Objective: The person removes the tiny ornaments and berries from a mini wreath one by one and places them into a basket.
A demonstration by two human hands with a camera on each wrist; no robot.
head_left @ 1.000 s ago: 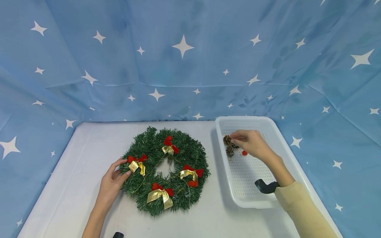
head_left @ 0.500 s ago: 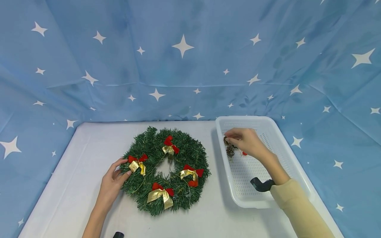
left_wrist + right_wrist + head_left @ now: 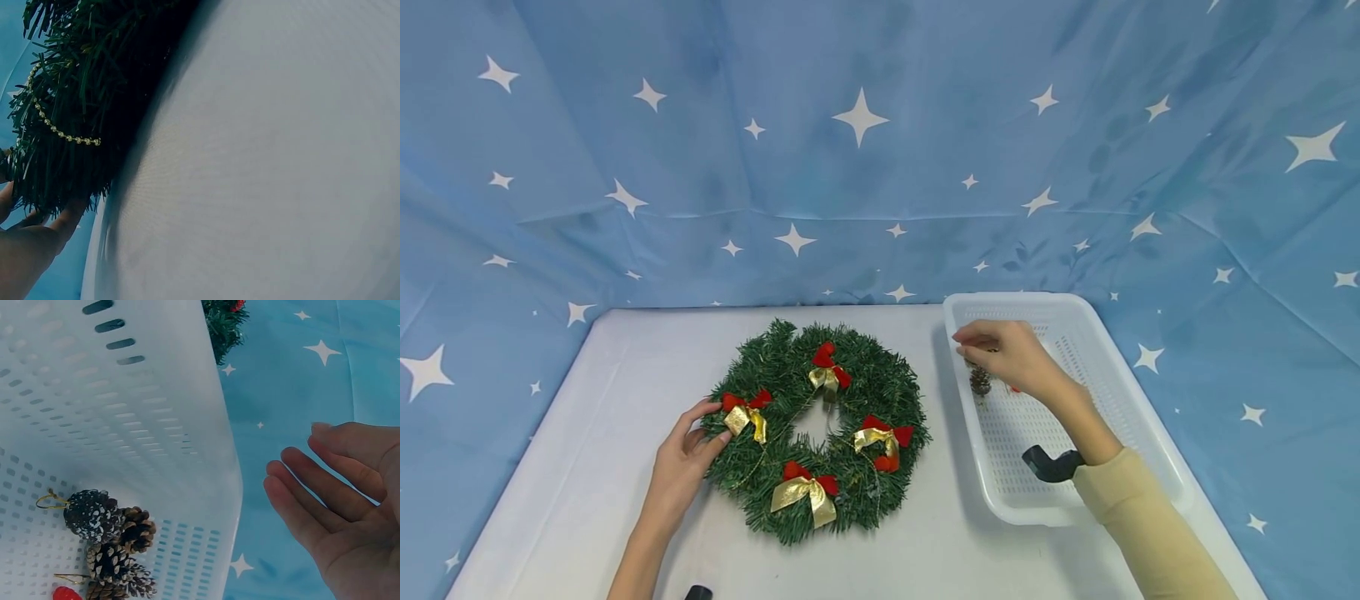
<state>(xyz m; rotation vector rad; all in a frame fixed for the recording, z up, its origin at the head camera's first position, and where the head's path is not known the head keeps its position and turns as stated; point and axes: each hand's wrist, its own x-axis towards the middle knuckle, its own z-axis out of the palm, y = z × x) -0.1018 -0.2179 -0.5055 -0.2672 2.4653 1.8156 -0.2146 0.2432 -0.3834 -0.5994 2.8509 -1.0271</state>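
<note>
A green tinsel wreath [image 3: 883, 371] with several red and gold bows lies flat on the white table. My left hand [image 3: 679, 467] holds its left edge, thumb and fingers on either side of the greenery; a gold bead string [image 3: 59, 131] shows there in the left wrist view. Over the far left part of a white basket hovers my right hand [image 3: 1018, 358], fingers loosely bent. The right wrist view shows nothing between its fingers. Inside the basket several pine cones [image 3: 109, 559], some white-tipped, are clustered beside a red ornament [image 3: 67, 594]; the hand partly covers them in the head view.
The white perforated basket [image 3: 1060, 515] stands on the right side of the table [image 3: 925, 550], its raised walls around the pine cones. A blue star-printed cloth [image 3: 880, 192] hangs behind and along both sides.
My right hand has moved left, from over the pine cones toward the basket's left rim, covering more of them in the head view. The left hand and wreath have stayed still.
</note>
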